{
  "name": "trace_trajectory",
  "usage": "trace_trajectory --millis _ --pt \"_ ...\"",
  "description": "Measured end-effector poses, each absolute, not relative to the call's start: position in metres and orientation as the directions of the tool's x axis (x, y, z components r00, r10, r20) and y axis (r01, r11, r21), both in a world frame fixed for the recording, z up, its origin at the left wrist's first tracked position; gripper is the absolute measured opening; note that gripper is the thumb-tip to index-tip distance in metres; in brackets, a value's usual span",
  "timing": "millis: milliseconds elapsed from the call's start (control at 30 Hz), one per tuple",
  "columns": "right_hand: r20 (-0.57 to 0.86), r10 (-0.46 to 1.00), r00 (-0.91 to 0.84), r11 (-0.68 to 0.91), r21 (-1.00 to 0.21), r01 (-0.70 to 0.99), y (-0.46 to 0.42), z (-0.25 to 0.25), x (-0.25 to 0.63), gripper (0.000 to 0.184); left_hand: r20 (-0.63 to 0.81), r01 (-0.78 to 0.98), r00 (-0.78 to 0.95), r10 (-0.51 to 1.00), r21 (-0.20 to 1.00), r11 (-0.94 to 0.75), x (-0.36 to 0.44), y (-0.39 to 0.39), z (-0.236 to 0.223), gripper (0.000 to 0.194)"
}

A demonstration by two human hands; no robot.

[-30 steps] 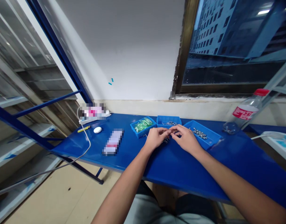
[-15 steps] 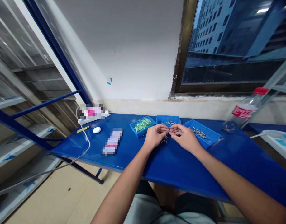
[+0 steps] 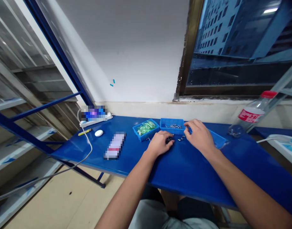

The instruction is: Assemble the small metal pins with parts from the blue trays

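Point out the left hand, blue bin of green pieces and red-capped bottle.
Left hand (image 3: 158,143): head view, back of the hand.
Blue bin of green pieces (image 3: 146,135): head view, front wall.
Red-capped bottle (image 3: 251,115): head view, label.

From my remote seat I see bare forearms (image 3: 126,187) ending in an ungloved left hand (image 3: 158,143) and right hand (image 3: 200,135), pale greyish cloth (image 3: 147,213) below, and darker cloth (image 3: 195,208) over the lap.

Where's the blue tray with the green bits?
In the head view, the blue tray of green bits is on the table, left of the tray of metal pieces and just beyond the left hand.
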State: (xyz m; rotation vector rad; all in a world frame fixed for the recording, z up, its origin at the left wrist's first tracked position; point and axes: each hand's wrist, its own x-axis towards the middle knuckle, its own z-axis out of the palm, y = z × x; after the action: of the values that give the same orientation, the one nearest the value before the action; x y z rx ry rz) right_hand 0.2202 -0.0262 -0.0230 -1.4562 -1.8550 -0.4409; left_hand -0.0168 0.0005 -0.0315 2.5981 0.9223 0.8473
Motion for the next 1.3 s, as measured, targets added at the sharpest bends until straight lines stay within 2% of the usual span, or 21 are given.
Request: trace_trajectory --millis 467,667,733,800,867,933,1033,1133,1200,1300 --pt "0.707 0.707 -0.012 0.159 -0.142 0.977 -0.029 -0.020 0.238 0.019 0.409 0.473 0.657 0.634 0.432 -0.768 -0.019 0.005 -0.035 0.020" --pt "0.648 0.762 0.026 0.078 -0.131 0.988 -0.031 -0.023 0.247 0.018 0.417 0.484 0.659 0.626 0.402 -0.777 -0.016 0.002 -0.032 0.017" --pt "0.651 0.759 0.001 0.113 -0.133 0.985 -0.034 -0.020 0.244 0.020 0.417 0.489 0.657 0.628 0.397 -0.776 -0.015 0.001 -0.029 0.017" --pt "0.642 0.764 -0.067 0.217 -0.157 0.964 -0.037 -0.017 0.237 0.022 0.422 0.495 0.650 0.632 0.396 -0.773 -0.015 -0.001 -0.027 0.018" --pt "0.584 0.790 -0.189 0.360 -0.192 0.913 -0.039 -0.019 0.227 0.023 0.427 0.497 0.643 0.636 0.400 -0.770 -0.014 -0.002 -0.025 0.018" --pt "0.498 0.809 -0.313 0.447 -0.175 0.877 -0.041 -0.025 0.217 0.023 0.429 0.497 0.633 0.644 0.412 -0.764 -0.014 -0.002 -0.024 0.018" --pt "0.398 0.838 -0.373 0.451 -0.119 0.885 -0.041 -0.038 0.210 0.022 0.435 0.501 0.615 0.658 0.429 -0.752 -0.014 -0.003 -0.023 0.018" --pt "0.347 0.850 -0.397 0.454 -0.101 0.885 -0.039 -0.047 0.210 0.029 0.436 0.505 0.610 0.662 0.430 -0.748 -0.014 -0.003 -0.023 0.019" --pt "0.372 0.850 -0.374 0.453 -0.151 0.879 -0.038 -0.048 0.209 0.032 0.435 0.505 0.609 0.664 0.433 -0.747 -0.014 -0.003 -0.023 0.020" --pt "0.465 0.834 -0.296 0.466 -0.307 0.830 -0.039 -0.043 0.203 0.035 0.435 0.508 0.600 0.672 0.442 -0.739 -0.013 -0.005 -0.022 0.023"
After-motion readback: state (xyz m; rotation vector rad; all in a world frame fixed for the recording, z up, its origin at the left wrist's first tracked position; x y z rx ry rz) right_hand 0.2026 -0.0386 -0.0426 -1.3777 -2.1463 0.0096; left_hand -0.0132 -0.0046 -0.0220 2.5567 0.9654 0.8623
